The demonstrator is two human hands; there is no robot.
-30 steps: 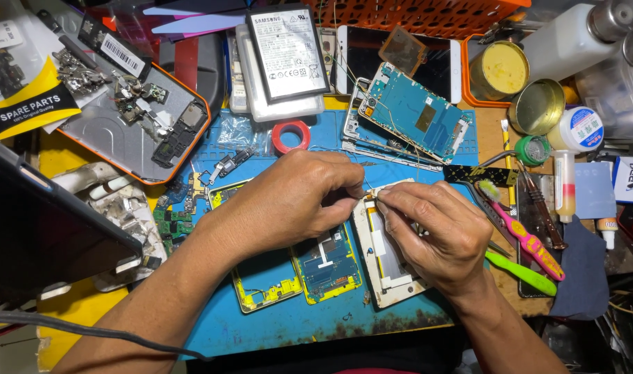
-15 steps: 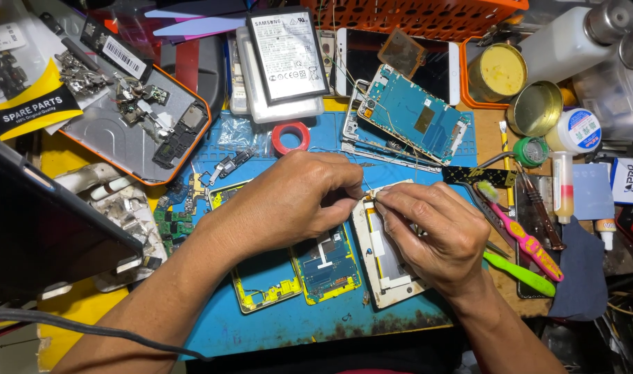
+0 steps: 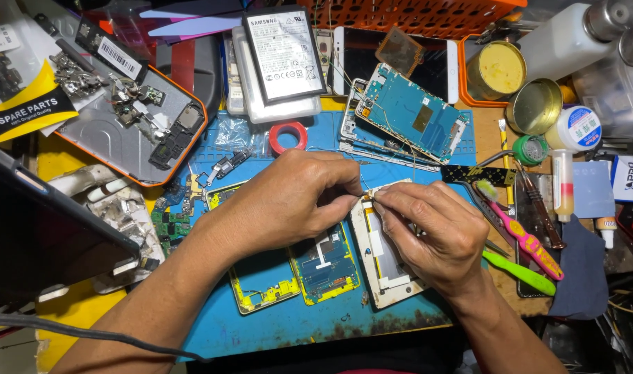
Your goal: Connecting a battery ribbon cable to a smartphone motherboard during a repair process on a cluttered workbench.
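My left hand (image 3: 288, 201) and my right hand (image 3: 430, 232) meet fingertip to fingertip over the top edge of a white phone frame (image 3: 382, 266) lying on the blue work mat (image 3: 275, 332). Both pinch something very small there; what it is cannot be made out. Under my left hand lies a yellow-edged phone frame with a blue circuit board (image 3: 327, 266) beside it. A thin wire runs from the pinch point toward another opened phone with a blue board (image 3: 406, 114) farther back.
A phone battery (image 3: 285, 52) and a red tape roll (image 3: 287, 137) lie behind the hands. A tray of small parts (image 3: 133, 125) sits at left, a dark tablet (image 3: 39, 235) nearer. Tins, a glue bottle (image 3: 565, 159) and toothbrushes (image 3: 520, 239) crowd the right.
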